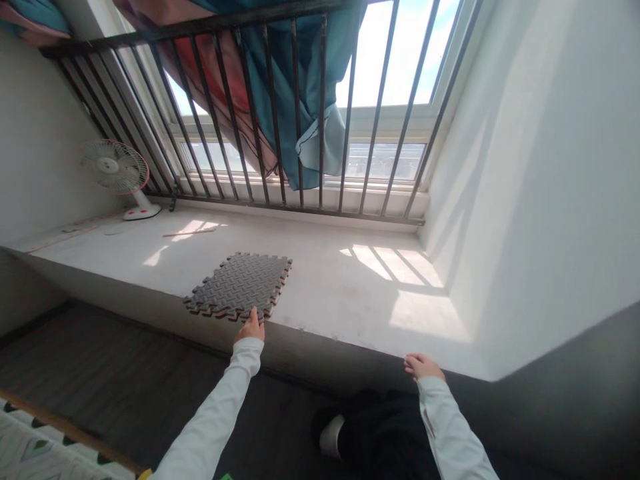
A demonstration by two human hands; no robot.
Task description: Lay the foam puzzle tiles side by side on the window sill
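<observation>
My left hand [250,329] grips the near edge of the dark foam mat [239,285] lying on the ledge [350,293]. My right hand [423,366] rests loosely open on the ledge's front edge, well apart.

Under the left hand [250,329], the foam mat [239,285] looks matt and ribbed — a dark diamond-tread stack. The ledge [330,280] beneath both hands is chalky, rough plaster; beyond, dull painted-metal bars [295,113] — and soft cloth [300,93].

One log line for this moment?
left hand: gripping foam mat edge | right hand: resting on ledge edge | fan: far left
</observation>
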